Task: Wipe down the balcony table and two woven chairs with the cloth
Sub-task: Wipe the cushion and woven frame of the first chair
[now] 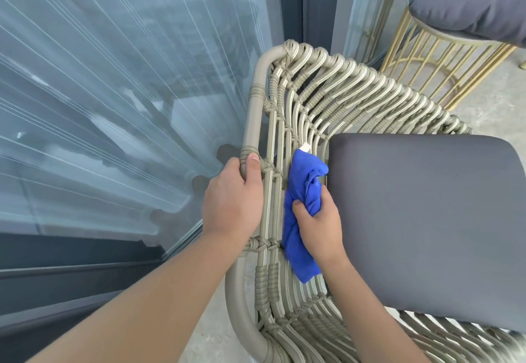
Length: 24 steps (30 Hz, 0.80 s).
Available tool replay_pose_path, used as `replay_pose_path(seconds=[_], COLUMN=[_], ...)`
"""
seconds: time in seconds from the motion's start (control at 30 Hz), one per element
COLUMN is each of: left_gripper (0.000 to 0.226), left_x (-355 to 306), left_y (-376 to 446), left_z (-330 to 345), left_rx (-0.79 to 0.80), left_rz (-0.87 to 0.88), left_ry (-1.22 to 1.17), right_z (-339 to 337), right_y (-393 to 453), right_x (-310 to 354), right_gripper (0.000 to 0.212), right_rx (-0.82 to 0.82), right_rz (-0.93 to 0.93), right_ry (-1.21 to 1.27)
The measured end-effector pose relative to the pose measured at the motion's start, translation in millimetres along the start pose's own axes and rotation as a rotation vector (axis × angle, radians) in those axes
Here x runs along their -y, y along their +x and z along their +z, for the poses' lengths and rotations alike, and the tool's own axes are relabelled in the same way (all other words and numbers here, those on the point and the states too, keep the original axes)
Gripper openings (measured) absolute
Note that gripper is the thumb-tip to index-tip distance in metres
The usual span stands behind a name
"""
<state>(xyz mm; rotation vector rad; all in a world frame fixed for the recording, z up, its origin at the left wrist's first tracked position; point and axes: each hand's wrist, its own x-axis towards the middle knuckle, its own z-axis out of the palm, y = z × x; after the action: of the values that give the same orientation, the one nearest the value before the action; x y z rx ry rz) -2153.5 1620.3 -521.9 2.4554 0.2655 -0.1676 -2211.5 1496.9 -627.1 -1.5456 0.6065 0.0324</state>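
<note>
So the blue cloth [303,209] was bunched up, right hand [320,229] squeezing it against the woven chair [336,98] side beside the smooth grey cushion [427,220]; left hand [233,200] gripped the frame tube.

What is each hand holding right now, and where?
Right hand grips the blue cloth around its bunched middle; left hand grips the chair frame's top rail.

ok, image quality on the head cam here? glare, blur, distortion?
Head view: soft even daylight, no hard shadows; the glass panel shows streaky reflections; wide-angle bending curves the chair frame and edges; hands and the blue cloth are sharp, with no visible motion blur.
</note>
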Motion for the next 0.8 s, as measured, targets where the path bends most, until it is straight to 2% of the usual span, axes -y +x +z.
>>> replay_pose_path(seconds=[0.27, 0.33, 0.4, 0.43, 0.5, 0.53, 0.57, 0.6, 0.67, 0.7, 0.73, 0.8], left_gripper=[0.057, 0.054, 0.051, 0.051, 0.052, 0.052, 0.053, 0.052, 0.052, 0.052, 0.052, 0.051], left_x=[-1, -4, -6, -5, -5, -5, -4, -4, -3, -3, -2, -3], left_y=[1, 0, -1, -1, -2, -1, -1, 0, 0, 0, 1, 2], left_z=[-1, -4, -6, -5, -5, -4, -3, -3, -3, -2, -2, -2], left_rx=[-0.002, -0.008, -0.017, -0.015, -0.014, -0.016, -0.019, -0.021, -0.019, -0.018, -0.019, -0.018], left_rz=[-0.019, -0.011, -0.002, -0.003, -0.004, 0.0, -0.001, -0.001, -0.001, -0.001, 0.0, 0.004], left_ry=[-0.04, -0.026, -0.018, -0.013, -0.01, -0.011, -0.013, -0.012, -0.006, -0.011, -0.015, -0.012], right_z=[10, 8, 7, 7, 5, 5, 6, 8, 11, 10, 9, 8], right_y=[-34, -40, -41, -39, -31, -25, -19, -15, -10, -6, -2, 3], right_x=[73, 86, 90, 87, 77, 73, 68, 64, 63, 64, 64, 62], right_gripper=[0.019, 0.022, 0.011, 0.012, 0.032, 0.032, 0.028, 0.034, 0.074, 0.086, 0.088, 0.072], right_rx=[0.043, 0.117, 0.159, 0.159, 0.133, 0.103, 0.068, 0.044, -0.012, -0.044, -0.062, 0.031], right_rz=[-0.205, -0.18, -0.135, -0.074, 0.05, 0.049, 0.005, -0.049, -0.144, -0.22, -0.324, -0.462], right_ry=[0.061, 0.184, 0.29, 0.327, 0.343, 0.271, 0.173, 0.074, -0.034, -0.066, -0.098, -0.12])
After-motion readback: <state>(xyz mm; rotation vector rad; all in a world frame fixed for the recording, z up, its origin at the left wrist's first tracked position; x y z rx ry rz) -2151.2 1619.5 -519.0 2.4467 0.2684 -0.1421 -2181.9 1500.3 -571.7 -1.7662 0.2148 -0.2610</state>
